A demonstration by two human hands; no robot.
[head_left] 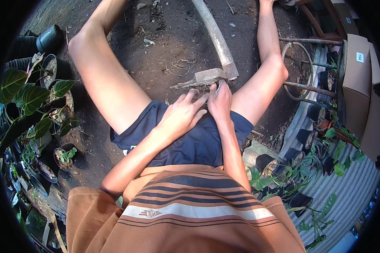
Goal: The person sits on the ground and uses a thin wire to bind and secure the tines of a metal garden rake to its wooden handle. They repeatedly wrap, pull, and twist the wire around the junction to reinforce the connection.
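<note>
The long-handled tool [217, 44] lies on the far side of both hands, between the left leg [114, 80] and the right leg [257, 80]. Its handle [209, 27] has its long axis running from the far edge of the view toward the near side, with a slight slant from left to right; the near end of the handle meets the right end of the head [209, 76]. The head lies crosswise to the handle, its long axis running roughly left to right, and its thin, ragged edge [185, 84] tapers to a point on the left. The right hand [220, 100] is the nearer of the two: its fingertips reach the near side of the head, close to the joint with the handle, and appear to touch it. The right fingers are drawn up around a small pale piece [217, 89], too small to identify; whether they are clamped on this piece, on the head, or on neither cannot be told. The left hand [182, 110] is positioned to the left of the right hand and over the dark shorts [185, 141], on the near side of the head. Its fingers are spread apart, slightly bent, with nothing visible between them, and its index finger points right, toward the right hand.
</note>
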